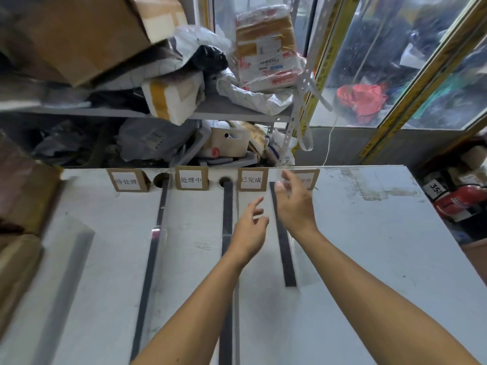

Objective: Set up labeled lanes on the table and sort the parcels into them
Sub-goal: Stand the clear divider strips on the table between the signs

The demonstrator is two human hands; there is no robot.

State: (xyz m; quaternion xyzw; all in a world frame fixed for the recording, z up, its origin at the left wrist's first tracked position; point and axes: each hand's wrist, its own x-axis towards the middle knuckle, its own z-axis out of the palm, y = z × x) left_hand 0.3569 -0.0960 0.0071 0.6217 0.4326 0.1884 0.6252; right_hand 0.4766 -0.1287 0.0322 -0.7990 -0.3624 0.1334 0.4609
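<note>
White and scuffed, the counter (369, 246) fills the lower part of the view, divided lengthwise by dark tape strips (227, 214) into lanes. Along its far edge stand four cardboard label cards: the first label card (127, 180), the second label card (191, 178), the third label card (251, 179), each with a white slip of printed characters, and a fourth label card (309, 179) partly hidden behind the right hand. Two round holes (161, 179) in the counter sit between the first three cards. Behind the counter a metal shelf (226, 111) is crammed with parcels (174, 97): cardboard boxes, grey and white mailer bags, and a taped packet (266, 48) leaning upright at the right end. More brown boxes (23, 196) crowd the left edge of the counter. To the right, glass panels (395, 61) with yellow-striped frames show blurred clutter beyond.

Both bare forearms reach forward over the middle of the counter. The left hand (250, 230) hovers above the lane between the second and third strips, fingers (254, 204) loosely spread and slightly curled, holding nothing. The right hand (295, 204) is raised just in front of the fourth card, its fingers (287, 177) spread and relaxed, gripping nothing; whether they touch the card cannot be told through the blur. No parcel lies in the lanes; they sit on the shelf.
</note>
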